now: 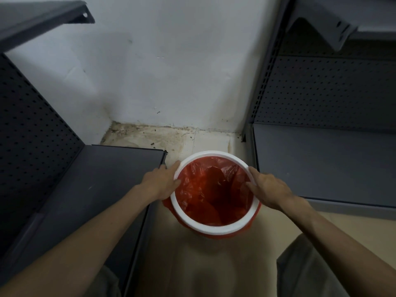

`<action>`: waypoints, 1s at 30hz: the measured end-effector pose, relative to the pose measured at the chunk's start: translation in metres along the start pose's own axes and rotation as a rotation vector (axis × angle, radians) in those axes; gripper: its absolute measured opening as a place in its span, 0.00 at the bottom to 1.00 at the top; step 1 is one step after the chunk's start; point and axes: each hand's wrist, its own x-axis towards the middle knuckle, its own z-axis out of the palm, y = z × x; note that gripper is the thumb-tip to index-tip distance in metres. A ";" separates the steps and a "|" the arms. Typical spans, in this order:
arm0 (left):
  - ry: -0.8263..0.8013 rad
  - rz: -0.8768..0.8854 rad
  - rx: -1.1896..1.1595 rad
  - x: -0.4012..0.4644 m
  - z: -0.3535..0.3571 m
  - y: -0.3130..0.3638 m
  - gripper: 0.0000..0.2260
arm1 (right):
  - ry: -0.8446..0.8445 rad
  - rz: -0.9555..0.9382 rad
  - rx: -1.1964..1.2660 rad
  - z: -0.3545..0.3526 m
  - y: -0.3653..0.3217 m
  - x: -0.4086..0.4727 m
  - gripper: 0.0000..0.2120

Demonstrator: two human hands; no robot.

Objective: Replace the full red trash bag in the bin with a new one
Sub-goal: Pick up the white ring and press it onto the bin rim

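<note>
**Both hands on the bin's white ring, red bag in place**

The red trash bag (211,189) is sitting inside the bin, lining it, with its edge spilling out below the white rim ring (214,228) on the near and left sides. The ring is lying over the bag at the bin's mouth. Whether the bag is holding any rubbish cannot be told; only crumpled red plastic is showing inside.

Your left hand (159,181) is grasping the ring on its left side, thumb reaching inside against the red plastic, fingers going along the outer edge. Your right hand (266,187) is grasping the ring on its right side in the same way, thumb inside, fingers over the rim.

The bin is standing on the pale floor (171,260) in a corner, between two dark grey shelf units: one low shelf (96,185) just beside it on the left, another shelf (321,163) close on the right. Both units are showing perforated back panels. The white wall (171,71) is rising behind, with dirt staining the floor along its base. Your knees are showing at the bottom edge.
</note>
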 end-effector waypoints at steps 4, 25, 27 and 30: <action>0.202 0.081 -0.048 -0.029 0.010 0.003 0.45 | 0.077 -0.051 -0.144 -0.005 -0.002 -0.022 0.38; 0.106 0.162 -0.063 -0.053 0.053 0.005 0.63 | -0.073 -0.133 -0.109 0.029 0.003 -0.048 0.66; 0.088 0.175 -0.056 -0.049 0.047 0.003 0.63 | -0.084 -0.136 -0.111 0.026 0.004 -0.044 0.67; 0.079 0.189 -0.044 -0.042 0.045 -0.003 0.63 | -0.082 -0.153 -0.104 0.023 0.009 -0.036 0.67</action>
